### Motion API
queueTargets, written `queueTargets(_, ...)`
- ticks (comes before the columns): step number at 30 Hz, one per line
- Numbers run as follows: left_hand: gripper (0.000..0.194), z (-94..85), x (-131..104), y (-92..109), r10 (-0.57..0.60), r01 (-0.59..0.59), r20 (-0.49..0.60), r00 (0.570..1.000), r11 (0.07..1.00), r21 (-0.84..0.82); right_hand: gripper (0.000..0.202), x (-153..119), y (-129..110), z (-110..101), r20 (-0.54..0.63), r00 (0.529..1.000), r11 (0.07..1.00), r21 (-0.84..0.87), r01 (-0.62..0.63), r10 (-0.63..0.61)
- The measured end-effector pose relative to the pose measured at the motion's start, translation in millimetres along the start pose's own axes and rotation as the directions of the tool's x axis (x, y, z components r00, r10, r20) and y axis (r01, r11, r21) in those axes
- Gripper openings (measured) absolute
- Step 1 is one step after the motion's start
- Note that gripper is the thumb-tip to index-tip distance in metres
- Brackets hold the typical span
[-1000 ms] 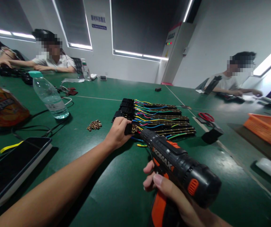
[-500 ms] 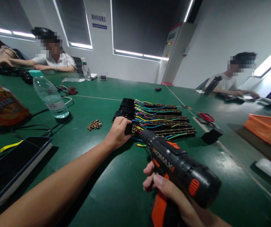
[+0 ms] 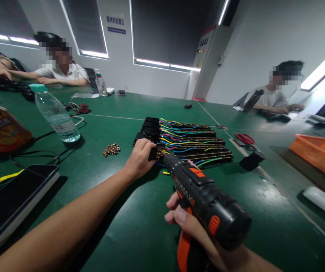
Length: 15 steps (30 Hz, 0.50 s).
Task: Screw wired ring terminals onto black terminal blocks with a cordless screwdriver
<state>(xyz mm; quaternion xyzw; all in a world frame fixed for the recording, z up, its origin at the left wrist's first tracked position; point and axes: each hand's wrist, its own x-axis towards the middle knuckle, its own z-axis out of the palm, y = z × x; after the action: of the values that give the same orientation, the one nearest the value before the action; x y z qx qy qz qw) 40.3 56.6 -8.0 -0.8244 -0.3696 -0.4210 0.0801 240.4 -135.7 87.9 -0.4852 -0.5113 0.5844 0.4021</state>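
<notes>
My right hand (image 3: 190, 223) is wrapped round the grip of a black and orange cordless drill (image 3: 207, 196). The drill's nose points forward and left, and its tip meets the brass terminals of a black terminal block (image 3: 153, 153). That block is held in the closed fingers of my left hand (image 3: 141, 156). Behind it lie several more black blocks (image 3: 151, 122) in a row, with coloured wires (image 3: 179, 134) and black strips (image 3: 219, 155) running off to the right. A heap of small brass screws (image 3: 111, 149) sits left of my left hand.
At left stand a water bottle (image 3: 57, 117) and an orange drink bottle (image 3: 0, 128), with a phone (image 3: 17, 200) in front. Red-handled scissors (image 3: 245, 139), a black box (image 3: 251, 160) and an orange basket (image 3: 318, 151) lie at right. Other people sit across the table.
The drill and my right hand have shifted left, and the drill's rear end has swung left and tilted slightly. My left hand keeps hold of the block. The whole view has shifted slightly.
</notes>
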Motion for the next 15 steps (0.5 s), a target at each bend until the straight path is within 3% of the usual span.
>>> queueTargets(6,0.044,-0.3,1,0,0.001,-0.001,-0.013,1.0,1.0,0.008,0.04,1,-1,5,0.007,1.0,0.998,0.06,0.019,-0.02)
queueTargets(12,0.04,-1.3,2,2,0.01,-0.01,-0.014,1.0,1.0,0.005,0.081,3,11,6,-0.063,0.989,0.991,-0.014,0.133,-0.134)
queueTargets(15,0.041,-1.4,2,2,0.013,-0.013,-0.008,1.0,1.0,0.001,0.092,7,20,6,-0.066,0.974,0.975,-0.063,0.213,-0.217)
